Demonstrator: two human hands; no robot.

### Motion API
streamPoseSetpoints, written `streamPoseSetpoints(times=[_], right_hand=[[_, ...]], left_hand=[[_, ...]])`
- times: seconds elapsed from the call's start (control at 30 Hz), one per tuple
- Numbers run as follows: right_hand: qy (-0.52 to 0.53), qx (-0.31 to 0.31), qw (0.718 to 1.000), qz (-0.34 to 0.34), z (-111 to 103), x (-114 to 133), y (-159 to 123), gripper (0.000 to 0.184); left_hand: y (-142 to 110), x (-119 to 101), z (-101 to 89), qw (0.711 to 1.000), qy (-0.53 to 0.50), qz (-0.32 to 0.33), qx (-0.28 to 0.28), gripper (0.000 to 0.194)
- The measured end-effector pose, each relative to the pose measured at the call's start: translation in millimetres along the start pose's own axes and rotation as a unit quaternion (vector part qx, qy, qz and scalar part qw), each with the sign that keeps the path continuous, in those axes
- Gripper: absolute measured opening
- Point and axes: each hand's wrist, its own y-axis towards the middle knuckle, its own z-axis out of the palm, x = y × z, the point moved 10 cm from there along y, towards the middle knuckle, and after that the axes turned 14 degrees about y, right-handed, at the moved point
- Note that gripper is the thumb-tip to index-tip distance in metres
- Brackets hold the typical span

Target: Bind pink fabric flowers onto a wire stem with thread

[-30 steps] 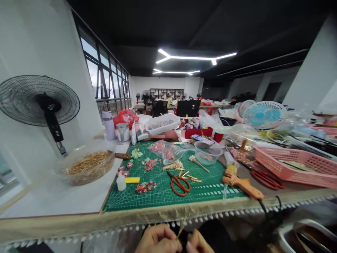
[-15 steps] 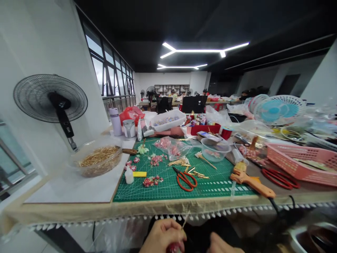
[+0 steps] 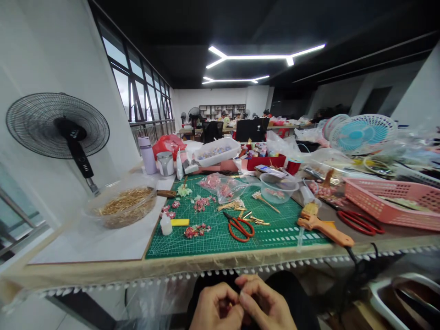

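Observation:
My left hand [image 3: 218,305] is closed below the table's front edge, over my dark-clothed lap. A bit of a small red piece shows between its fingers; the rest is hidden. My right hand [image 3: 264,302] is pressed against the left, its thumb and fingers pinched together. What it pinches is too small and covered to make out. On the green cutting mat [image 3: 206,250] ahead lie orange-handled scissors [image 3: 240,229], a pink-red flower cluster [image 3: 197,230], more pink flowers [image 3: 203,203], gold metal pieces [image 3: 256,219] and a small white bottle [image 3: 166,224].
An orange glue gun [image 3: 325,227] lies at the mat's right edge, near red-handled scissors [image 3: 360,222] and a pink basket [image 3: 395,206]. To the left stands a clear bowl of gold stems [image 3: 127,206]. White pompom trim [image 3: 172,277] hangs along the table edge.
My right hand has moved left and up to meet my left hand. The thin stem and dark red piece seen in my left hand are now mostly covered. The view has shifted slightly.

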Motion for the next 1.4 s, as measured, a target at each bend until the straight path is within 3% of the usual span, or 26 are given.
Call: streamPoseSetpoints(times=[0.07,0.17,0.2,0.23,0.3,0.4,0.57,0.63,0.7,0.77,0.83,0.9,0.97,1.17,1.4], right_hand=[[-0.012,-0.011,1.000,0.007,-9,1,7,0.032],[0.054,-0.141,0.988,0.025,-48,-4,12,0.042],[0.066,-0.154,0.985,0.033,-52,-6,13,0.049],[0.066,-0.143,0.987,0.032,-51,-6,13,0.053],[0.029,-0.062,0.997,0.020,-32,1,14,0.051],[-0.008,0.028,1.000,0.000,-5,11,8,0.031],[0.010,0.033,0.999,0.012,-11,7,6,0.024],[-0.050,0.028,0.997,-0.047,-19,21,7,0.019],[-0.201,0.056,0.959,-0.191,-12,56,4,0.041],[-0.378,0.130,0.855,-0.331,16,82,-9,0.047],[-0.484,0.190,0.756,-0.397,40,91,-17,0.035],[-0.525,0.214,0.718,-0.405,51,94,-18,0.027],[-0.531,0.216,0.718,-0.394,54,93,-16,0.023],[-0.497,0.197,0.760,-0.370,37,76,-16,0.019],[-0.510,0.203,0.757,-0.354,25,67,-15,0.006]], left_hand=[[-2,0,1.4,1.000,-0.003,-0.018,0.016,0.039],[-4,-1,6.7,0.997,-0.043,-0.040,0.055,0.036],[-4,-1,8.4,0.996,-0.053,-0.042,0.065,0.037],[-3,-1,9.8,0.995,-0.059,-0.042,0.072,0.039],[-2,-1,9.7,0.994,-0.071,-0.034,0.074,0.044],[0,8,8.5,0.991,-0.093,-0.037,0.087,0.053],[-5,33,9.3,0.975,-0.140,-0.100,0.143,0.056],[-6,38,5.6,0.974,-0.153,-0.113,0.127,0.054],[-6,40,4.5,0.972,-0.165,-0.122,0.113,0.055],[-6,39,6.5,0.971,-0.174,-0.118,0.115,0.056],[-5,36,9.4,0.970,-0.181,-0.107,0.126,0.057],[-5,32,10.2,0.970,-0.181,-0.097,0.129,0.056],[-5,28,9.2,0.972,-0.178,-0.093,0.123,0.055],[-4,22,9.5,0.976,-0.171,-0.072,0.115,0.056],[-4,26,11.9,0.977,-0.152,-0.092,0.117,0.062]])
